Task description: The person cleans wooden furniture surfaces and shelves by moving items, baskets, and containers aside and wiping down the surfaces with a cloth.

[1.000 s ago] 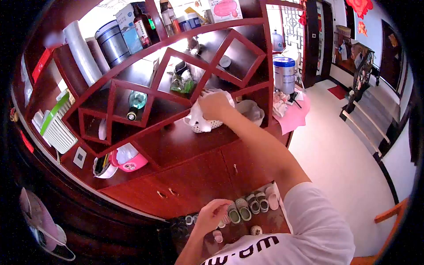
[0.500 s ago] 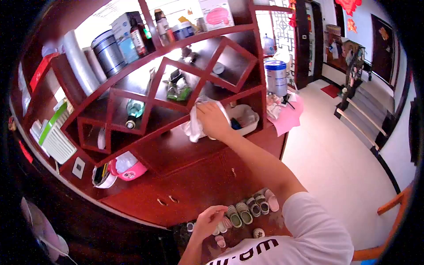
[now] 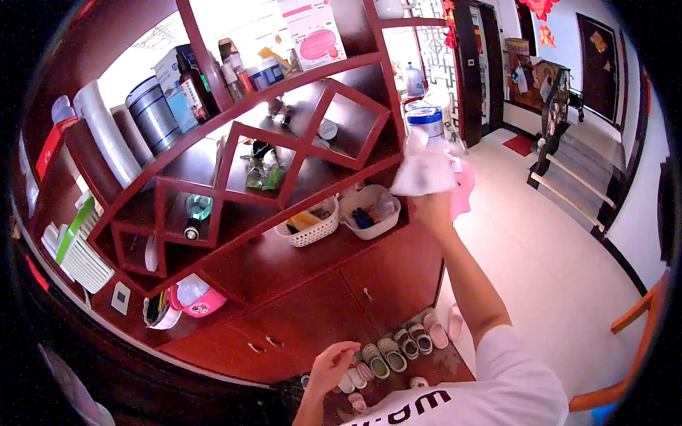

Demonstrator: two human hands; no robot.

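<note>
A white cloth [image 3: 426, 170], smeared by motion, hangs in my right hand [image 3: 433, 206] at the right end of the cabinet. My right hand's fingers are mostly hidden by it. Behind the cloth stands a white tin with a blue lid [image 3: 425, 122] beside a pink cover [image 3: 463, 188]. Left of the hand, a white bin [image 3: 380, 226] and a perforated white basket [image 3: 316, 233] of small items rest on the counter. My left hand [image 3: 332, 367] is low in front of the cabinet, holding nothing, its fingers loosely bent and apart.
The dark red cabinet [image 3: 298, 305] has a diamond lattice [image 3: 288, 192] with a green bottle [image 3: 197, 207] behind it. Bottles and tins line the upper shelf. Several shoes [image 3: 391, 355] stand at its foot. Steps with a railing [image 3: 568, 206] are at the right.
My right hand has swung right with the cloth, from the lattice's lower edge to the cabinet's end, uncovering the basket and bin. My left hand has hardly moved. The view has shifted slightly.
</note>
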